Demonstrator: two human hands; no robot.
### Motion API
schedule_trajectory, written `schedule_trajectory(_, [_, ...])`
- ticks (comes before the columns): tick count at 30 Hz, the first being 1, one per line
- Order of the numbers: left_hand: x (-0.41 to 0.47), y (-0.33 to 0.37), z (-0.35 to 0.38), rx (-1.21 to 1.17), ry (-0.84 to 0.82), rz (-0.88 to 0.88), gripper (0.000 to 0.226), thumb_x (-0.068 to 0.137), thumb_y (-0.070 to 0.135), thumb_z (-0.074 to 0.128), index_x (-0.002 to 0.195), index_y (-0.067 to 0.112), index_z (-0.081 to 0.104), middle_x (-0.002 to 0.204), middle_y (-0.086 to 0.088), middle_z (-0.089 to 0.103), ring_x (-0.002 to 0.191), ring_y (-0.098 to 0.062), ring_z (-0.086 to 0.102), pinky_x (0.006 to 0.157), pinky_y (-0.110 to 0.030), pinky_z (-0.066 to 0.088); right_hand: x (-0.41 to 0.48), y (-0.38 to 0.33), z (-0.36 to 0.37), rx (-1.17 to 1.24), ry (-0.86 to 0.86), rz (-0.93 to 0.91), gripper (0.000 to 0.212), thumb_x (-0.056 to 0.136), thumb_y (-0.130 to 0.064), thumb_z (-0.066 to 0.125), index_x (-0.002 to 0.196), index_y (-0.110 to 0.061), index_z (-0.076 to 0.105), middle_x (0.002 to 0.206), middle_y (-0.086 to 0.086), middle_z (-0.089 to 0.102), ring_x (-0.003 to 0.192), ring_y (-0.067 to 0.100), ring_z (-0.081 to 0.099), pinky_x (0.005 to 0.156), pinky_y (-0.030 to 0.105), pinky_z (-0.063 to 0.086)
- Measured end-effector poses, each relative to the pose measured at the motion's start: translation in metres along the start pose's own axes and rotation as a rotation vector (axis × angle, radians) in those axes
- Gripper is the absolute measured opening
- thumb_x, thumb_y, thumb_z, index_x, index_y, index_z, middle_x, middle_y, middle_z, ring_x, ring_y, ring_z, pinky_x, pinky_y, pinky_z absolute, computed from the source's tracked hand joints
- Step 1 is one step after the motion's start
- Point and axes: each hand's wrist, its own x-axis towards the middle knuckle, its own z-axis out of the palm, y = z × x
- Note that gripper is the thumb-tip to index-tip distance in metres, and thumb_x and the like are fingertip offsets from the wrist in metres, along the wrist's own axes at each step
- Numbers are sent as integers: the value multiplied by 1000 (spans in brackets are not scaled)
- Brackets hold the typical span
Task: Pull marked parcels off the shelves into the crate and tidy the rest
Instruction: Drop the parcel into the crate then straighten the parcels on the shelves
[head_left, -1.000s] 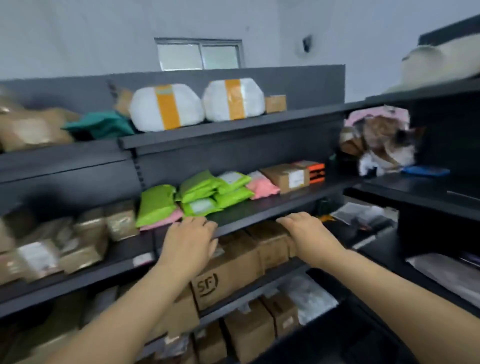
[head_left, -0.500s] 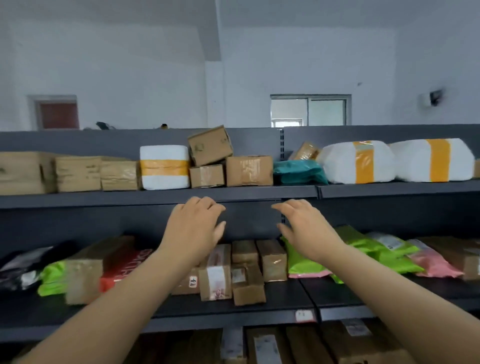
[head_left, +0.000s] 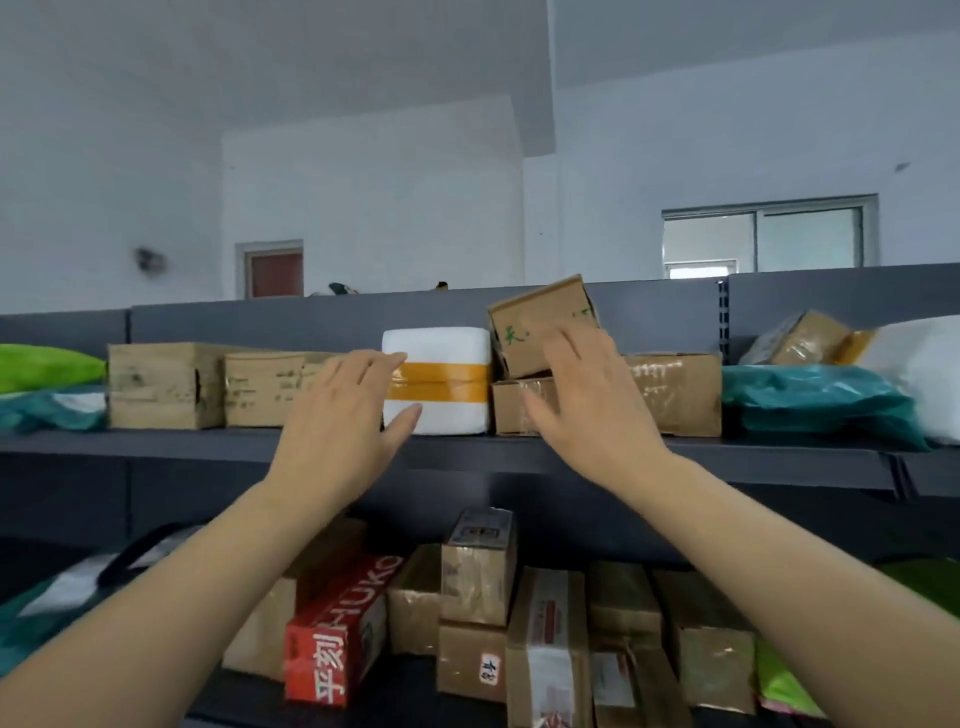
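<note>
On the top shelf (head_left: 467, 449) stands a white foam parcel (head_left: 441, 384) banded with yellow tape. My left hand (head_left: 343, 421) is raised in front of its left side, fingers spread, holding nothing. To the right, a small tilted cardboard box (head_left: 535, 322) with green writing rests on a flat brown box (head_left: 675, 392). My right hand (head_left: 587, 395) reaches up with its fingertips on the tilted box's front, fingers apart, without closing around it. No crate is in view.
More brown boxes (head_left: 171, 384) and a green bag (head_left: 41, 366) lie left on the top shelf, teal (head_left: 810, 400) and white bags right. The lower shelf holds a red carton (head_left: 337, 629), several taped boxes (head_left: 478, 566) and green mailers (head_left: 779, 686).
The view swung left and up from the lower shelves to the top shelf. Both hands rose from the middle shelf's edge to the top-shelf parcels; the right now touches the tilted box.
</note>
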Motion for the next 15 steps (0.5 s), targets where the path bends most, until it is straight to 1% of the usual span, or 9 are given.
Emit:
schedule_trajectory(3, [27, -1, 3, 27, -43, -6, 58, 89, 47, 53, 137, 16, 43, 135, -5, 48, 124, -26, 41, 101, -40, 37, 36, 15, 5, -64, 22, 35, 62, 88, -26, 57, 144, -20, 32, 142, 6, 33, 130, 25, 27, 105, 37, 30])
schedule_trajectory(5, [44, 3, 7, 18, -63, -23, 61, 90, 51, 46, 141, 19, 37, 141, -2, 41, 131, -24, 35, 104, -40, 34, 54, 26, 7, -98, 10, 80, 61, 87, -28, 58, 142, -22, 33, 146, 7, 25, 132, 30, 24, 105, 42, 33])
schedule_trajectory(7, [57, 9, 14, -12, -77, -40, 60, 92, 52, 42, 143, 21, 33, 146, 0, 37, 135, -21, 29, 107, -40, 30, 67, 37, 9, -117, -21, 130, 61, 87, -30, 59, 142, -25, 32, 149, 7, 18, 130, 36, 26, 104, 46, 35])
schedule_trajectory(11, [77, 18, 28, -65, -106, -12, 58, 95, 52, 36, 145, 23, 30, 149, -1, 36, 138, -20, 27, 111, -37, 24, 89, 57, 11, -88, -126, 270, 70, 89, -45, 56, 147, -32, 19, 154, 6, 6, 124, 41, 38, 103, 49, 37])
schedule_trajectory(13, [84, 20, 36, -81, -128, -4, 60, 95, 53, 33, 146, 22, 29, 148, -3, 38, 138, -21, 30, 111, -37, 23, 95, 64, 12, -51, -194, 335, 72, 89, -51, 53, 148, -34, 15, 154, 7, 5, 122, 39, 45, 100, 44, 41])
schedule_trajectory(14, [86, 22, 39, -74, -145, 0, 61, 94, 55, 31, 146, 22, 29, 147, -3, 40, 136, -22, 33, 110, -38, 25, 96, 67, 13, -35, -219, 364, 70, 89, -53, 52, 147, -34, 18, 154, 9, 10, 121, 38, 47, 98, 43, 41])
schedule_trajectory(15, [88, 23, 42, -51, -160, 7, 63, 94, 58, 29, 145, 23, 30, 145, -4, 42, 134, -23, 37, 108, -39, 27, 96, 70, 14, -20, -229, 386, 68, 88, -55, 51, 145, -33, 22, 150, 11, 19, 119, 38, 48, 96, 41, 42])
